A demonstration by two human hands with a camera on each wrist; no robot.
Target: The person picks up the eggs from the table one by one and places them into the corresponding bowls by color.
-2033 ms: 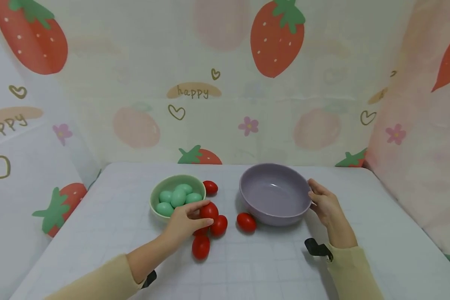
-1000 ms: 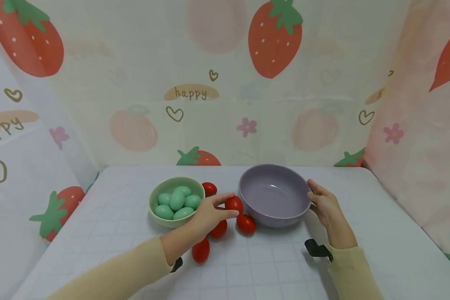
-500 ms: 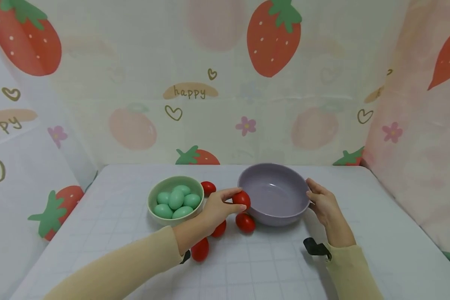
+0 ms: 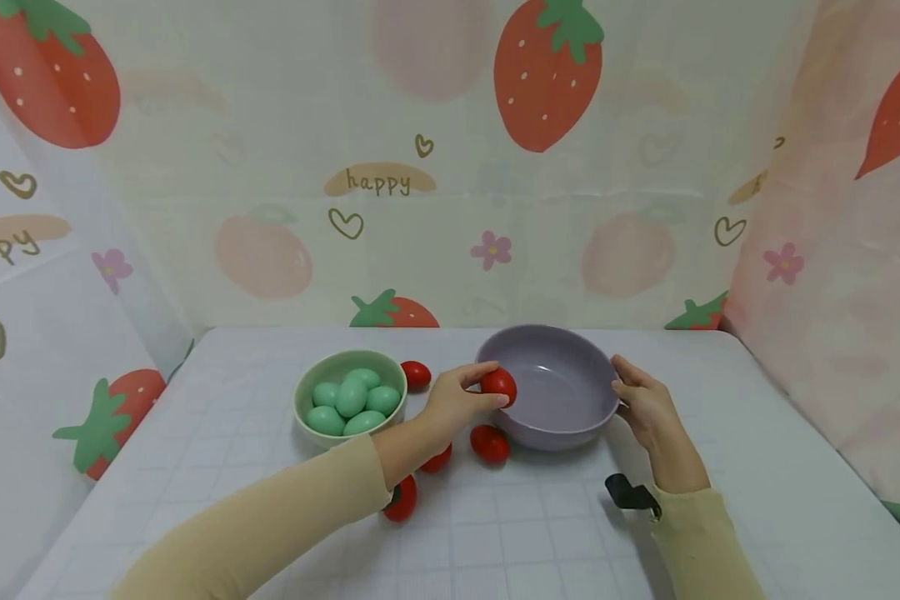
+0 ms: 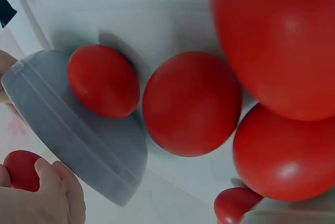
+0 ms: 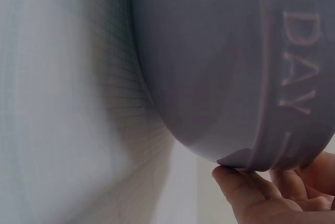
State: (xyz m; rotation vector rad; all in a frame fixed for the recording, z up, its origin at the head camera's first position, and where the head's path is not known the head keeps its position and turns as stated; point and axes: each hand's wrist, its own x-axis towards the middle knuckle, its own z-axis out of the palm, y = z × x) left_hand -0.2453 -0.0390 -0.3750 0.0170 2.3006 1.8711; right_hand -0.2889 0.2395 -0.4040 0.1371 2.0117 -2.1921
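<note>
My left hand (image 4: pixel 453 408) pinches a red egg (image 4: pixel 499 387) between thumb and fingers, over the left rim of a purple bowl (image 4: pixel 562 396). The inside of that bowl shows no eggs. At its right side, my right hand (image 4: pixel 654 417) grips the rim; in the right wrist view, fingertips (image 6: pixel 235 187) touch the bowl's outer wall near raised lettering. Another red egg (image 4: pixel 490 445) lies against the table just in front of the bowl. Two more, a red egg (image 4: pixel 437 458) and a nearer red egg (image 4: pixel 401 504), are partly hidden by my left arm.
Left of the purple bowl stands a smaller green bowl (image 4: pixel 317 435) holding several green eggs (image 4: pixel 352 397). A red egg (image 4: pixel 416 376) lies at its right side. The table (image 4: pixel 570 533) has a white checked cloth, and a printed curtain (image 4: pixel 435 275) rises behind it.
My left hand has carried the red egg rightward from the cluster beside the green bowl to over the purple bowl's rim. The right hand has kept its hold on the bowl.
</note>
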